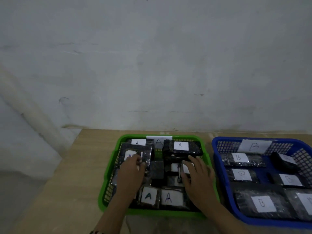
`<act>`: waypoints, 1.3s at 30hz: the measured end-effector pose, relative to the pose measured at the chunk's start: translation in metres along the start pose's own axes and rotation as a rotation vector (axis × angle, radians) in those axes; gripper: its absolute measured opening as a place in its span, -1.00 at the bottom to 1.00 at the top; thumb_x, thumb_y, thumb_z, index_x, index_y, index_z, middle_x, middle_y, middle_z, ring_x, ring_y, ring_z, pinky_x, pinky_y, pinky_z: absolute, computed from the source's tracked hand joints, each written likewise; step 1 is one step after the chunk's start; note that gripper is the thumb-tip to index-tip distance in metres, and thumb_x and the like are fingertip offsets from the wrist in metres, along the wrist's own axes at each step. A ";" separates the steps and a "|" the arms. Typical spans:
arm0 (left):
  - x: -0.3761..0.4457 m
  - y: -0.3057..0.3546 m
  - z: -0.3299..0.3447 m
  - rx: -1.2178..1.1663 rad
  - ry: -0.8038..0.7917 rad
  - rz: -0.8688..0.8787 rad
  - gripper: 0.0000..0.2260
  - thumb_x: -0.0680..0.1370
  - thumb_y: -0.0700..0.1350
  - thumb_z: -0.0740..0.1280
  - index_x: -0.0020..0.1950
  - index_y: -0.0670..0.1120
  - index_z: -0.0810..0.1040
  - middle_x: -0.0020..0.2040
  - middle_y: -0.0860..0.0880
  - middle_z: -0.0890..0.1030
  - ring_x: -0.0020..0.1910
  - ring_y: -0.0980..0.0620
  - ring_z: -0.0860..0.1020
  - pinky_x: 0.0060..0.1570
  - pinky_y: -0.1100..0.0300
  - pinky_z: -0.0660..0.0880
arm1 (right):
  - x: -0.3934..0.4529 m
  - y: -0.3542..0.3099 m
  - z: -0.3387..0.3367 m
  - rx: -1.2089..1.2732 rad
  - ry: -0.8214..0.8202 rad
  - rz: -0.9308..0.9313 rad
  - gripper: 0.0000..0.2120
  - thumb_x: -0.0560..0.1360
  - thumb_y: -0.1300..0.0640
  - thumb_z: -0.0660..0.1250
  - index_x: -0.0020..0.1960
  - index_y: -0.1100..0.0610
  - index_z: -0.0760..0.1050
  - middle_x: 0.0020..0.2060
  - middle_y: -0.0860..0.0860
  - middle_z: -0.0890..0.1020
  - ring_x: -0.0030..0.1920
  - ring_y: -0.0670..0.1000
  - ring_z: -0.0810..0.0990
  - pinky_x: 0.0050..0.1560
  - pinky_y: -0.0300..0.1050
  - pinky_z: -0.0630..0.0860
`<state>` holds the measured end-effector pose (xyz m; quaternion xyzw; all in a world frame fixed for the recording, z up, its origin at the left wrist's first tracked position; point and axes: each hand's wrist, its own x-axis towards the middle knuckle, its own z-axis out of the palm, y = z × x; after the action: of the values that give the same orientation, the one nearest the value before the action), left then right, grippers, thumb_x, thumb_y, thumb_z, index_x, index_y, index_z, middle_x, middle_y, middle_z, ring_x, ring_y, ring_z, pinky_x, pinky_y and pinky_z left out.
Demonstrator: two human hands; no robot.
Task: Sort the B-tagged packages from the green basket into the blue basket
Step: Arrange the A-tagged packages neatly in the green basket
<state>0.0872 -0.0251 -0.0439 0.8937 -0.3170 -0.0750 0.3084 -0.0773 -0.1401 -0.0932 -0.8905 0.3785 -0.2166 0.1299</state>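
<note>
The green basket [108, 181] sits in the middle of the table, filled with black packages with white tags; the readable tags show A [180, 146]. My left hand [130, 176] grips the near edge of a tilted black package [135, 152] at the basket's back left, its tag partly covered. My right hand [197, 179] rests inside the basket with fingers closed around a small package [174, 167] whose tag letter is hidden. The blue basket [221, 168] stands to the right and holds several B-tagged packages [240, 158].
Both baskets stand on a light wooden table [67, 183] pushed against a grey wall. A paper A label hangs on the green basket's back rim [158, 141], a paper B label on the blue one's [255, 146]. The table's left edge runs diagonally at the left.
</note>
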 end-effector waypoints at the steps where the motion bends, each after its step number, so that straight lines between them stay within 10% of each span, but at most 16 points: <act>1: -0.003 -0.010 -0.006 0.026 0.003 -0.009 -0.84 0.53 -0.12 0.25 0.08 -0.11 0.50 0.00 -0.09 0.56 -0.05 -0.04 0.50 -0.13 0.16 0.40 | -0.001 -0.005 0.001 0.016 -0.005 -0.021 -0.53 0.55 -0.19 -0.15 0.14 -0.02 0.44 0.18 0.00 0.56 0.30 -0.04 0.21 0.26 0.02 0.07; 11: -0.025 -0.045 -0.021 0.138 -0.131 -0.153 -0.45 0.46 -0.04 0.36 0.37 -0.15 0.25 0.29 -0.18 0.40 0.27 -0.17 0.36 0.18 0.05 0.36 | -0.022 -0.057 -0.009 0.160 -0.526 -0.097 0.06 0.09 -0.61 -0.37 0.30 -0.06 0.34 0.31 -0.11 0.40 0.45 -0.08 0.02 0.28 -0.07 -0.31; 16: -0.025 -0.046 -0.019 0.134 -0.145 -0.147 -0.38 0.36 -0.01 0.46 0.31 -0.13 0.25 0.20 -0.18 0.49 0.19 -0.19 0.44 0.08 0.01 0.42 | -0.027 -0.069 -0.018 0.194 -0.640 -0.012 -0.42 0.38 -0.26 0.28 0.30 -0.04 0.26 0.38 -0.07 0.20 0.42 0.03 -0.08 0.41 0.04 -0.11; 24: -0.022 -0.047 -0.030 -0.033 -0.216 -0.297 -0.53 0.27 -0.04 0.54 0.04 -0.15 0.41 0.09 -0.19 0.57 0.04 -0.14 0.53 -0.07 0.13 0.43 | -0.022 -0.047 -0.032 0.416 -0.392 0.125 -0.86 0.49 -0.06 0.24 0.01 -0.17 0.30 -0.07 -0.14 0.44 0.06 -0.06 0.25 0.05 -0.18 0.05; 30: -0.021 -0.046 -0.039 -0.138 -0.106 -0.267 -0.90 0.49 -0.09 0.33 -0.08 -0.08 0.45 0.02 -0.19 0.59 -0.10 -0.07 0.47 -0.13 0.16 0.34 | -0.013 0.006 -0.054 0.188 -0.238 0.175 -0.84 0.53 -0.04 0.16 0.11 -0.10 0.38 0.03 -0.04 0.46 0.24 0.07 0.27 0.00 -0.22 -0.02; 39: -0.025 -0.015 -0.038 -0.318 0.002 -0.206 -0.94 0.50 -0.15 0.32 -0.12 -0.10 0.45 -0.14 -0.10 0.51 -0.17 -0.06 0.46 -0.16 0.17 0.33 | -0.017 0.018 -0.049 -0.183 -0.406 0.043 -0.75 0.55 0.07 0.13 0.22 0.03 0.37 0.25 -0.04 0.37 0.38 0.00 0.09 0.24 0.00 -0.13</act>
<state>0.0880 0.0180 -0.0240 0.8615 -0.2078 -0.1546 0.4368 -0.1227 -0.1432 -0.0621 -0.9156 0.3817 0.0051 0.1264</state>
